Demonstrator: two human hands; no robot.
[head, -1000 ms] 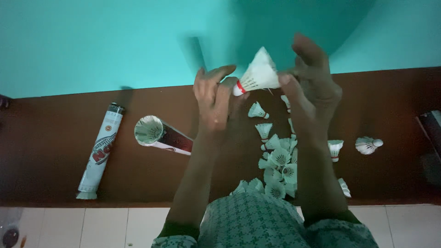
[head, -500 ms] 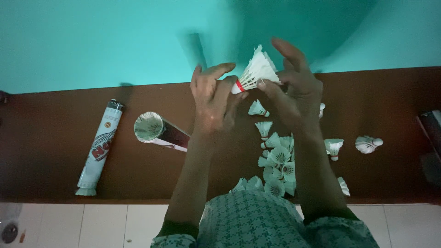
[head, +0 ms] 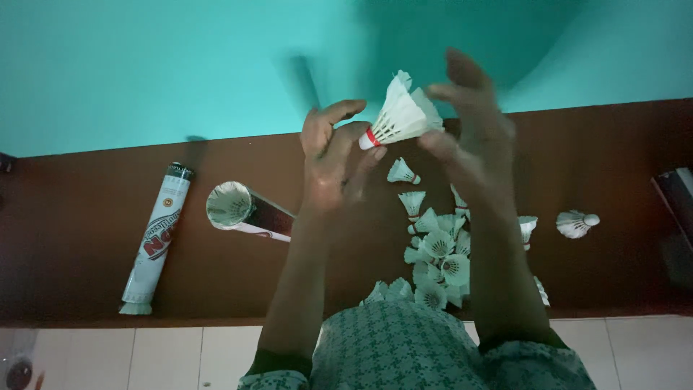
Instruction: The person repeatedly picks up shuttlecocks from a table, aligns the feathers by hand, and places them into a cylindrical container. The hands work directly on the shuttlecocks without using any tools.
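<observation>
Shuttlecock point(head: 401, 115) inspection at upper centre: left hand point(head: 333, 155) pinches its cork, right hand point(head: 465, 141) cups the feathers; next, a gentle set-down.

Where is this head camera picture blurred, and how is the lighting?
Head view: the right hand is smeared by motion; the left hand and the white feathered shuttlecock with red band look sharper; light is dim and teal-tinted, the dark brown wooden table murky.
</observation>
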